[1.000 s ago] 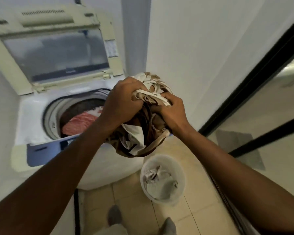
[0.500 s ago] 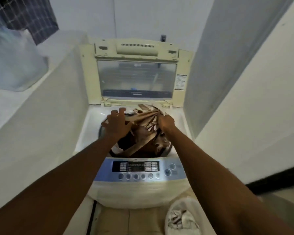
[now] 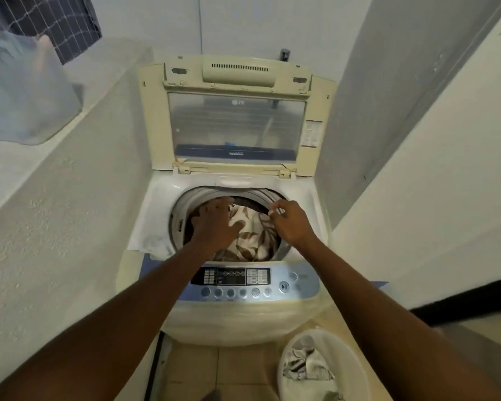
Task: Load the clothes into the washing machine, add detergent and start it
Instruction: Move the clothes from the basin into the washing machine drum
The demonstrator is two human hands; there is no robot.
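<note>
Clothes (image 3: 250,231), a cream and brown leaf-print bundle, lie in the drum of the top-loading washing machine (image 3: 307,198), directly under both hands. The left hand (image 3: 216,225) presses flat on the fabric with fingers spread apart. The right hand (image 3: 291,222) hovers over the drum's right edge, fingers loosely curled and holding nothing. Behind the hands the lid (image 3: 236,114) stands upright; nearer than them sits the control panel (image 3: 243,282), and below the right forearm a white basket (image 3: 356,366) holds more laundry
</note>
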